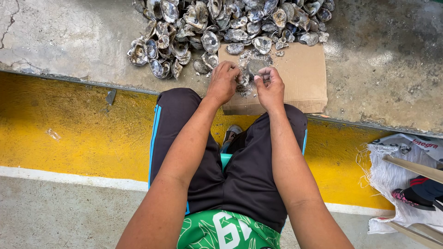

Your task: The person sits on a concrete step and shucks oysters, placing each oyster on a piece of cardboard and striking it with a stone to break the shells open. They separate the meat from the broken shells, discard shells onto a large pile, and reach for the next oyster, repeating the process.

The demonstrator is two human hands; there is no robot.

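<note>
Your left hand (223,83) rests knuckles-up on the near edge of the cardboard sheet (302,78), fingers curled over shell fragments; what it holds, I cannot tell. Your right hand (270,86), just beside it, pinches a small grey oyster shell (255,67) between thumb and fingertips. The oyster pile (221,23) lies far of both hands on the concrete ledge (383,60).
</note>
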